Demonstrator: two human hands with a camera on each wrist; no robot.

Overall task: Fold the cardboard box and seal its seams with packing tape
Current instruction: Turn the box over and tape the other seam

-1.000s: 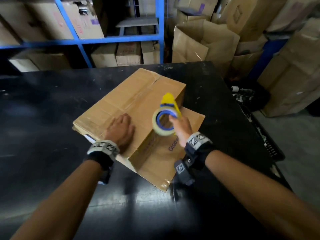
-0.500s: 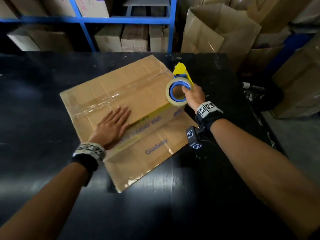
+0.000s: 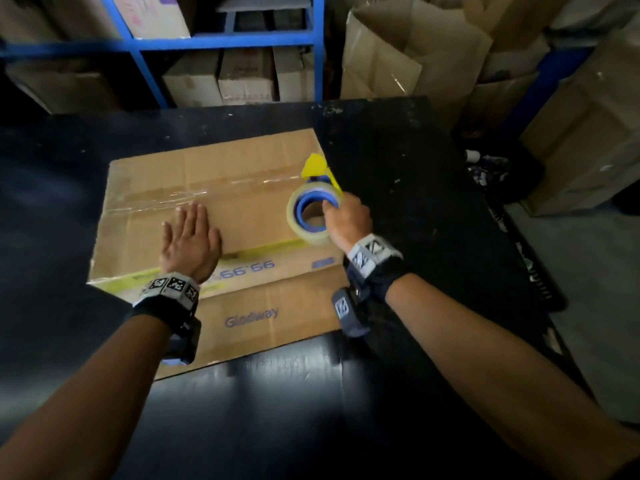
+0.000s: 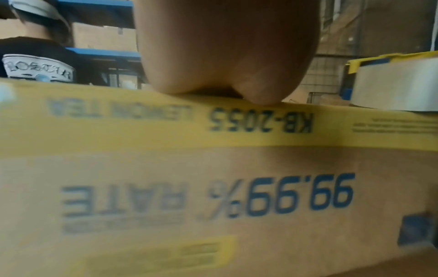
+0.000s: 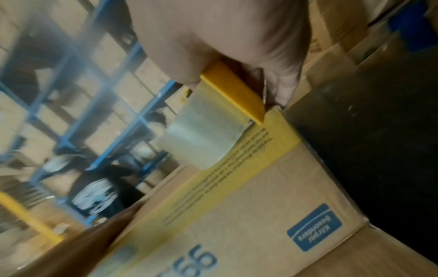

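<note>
Cardboard box [image 3: 221, 188] at frame centre is mid-taping: flat left hand [image 3: 190, 242] presses it, right hand [image 3: 346, 221] grips the tape dispenser [image 3: 311, 211], next needing a straight pull along 1 seam.

The head view is dim; the black table [image 3: 415, 202] shows a soft glare patch near its front edge. Straight lines bow toward the frame edges. Both wrist views are motion-blurred, with printing on the cardboard box [image 4: 213, 187] smeared and background shelving soft.
</note>
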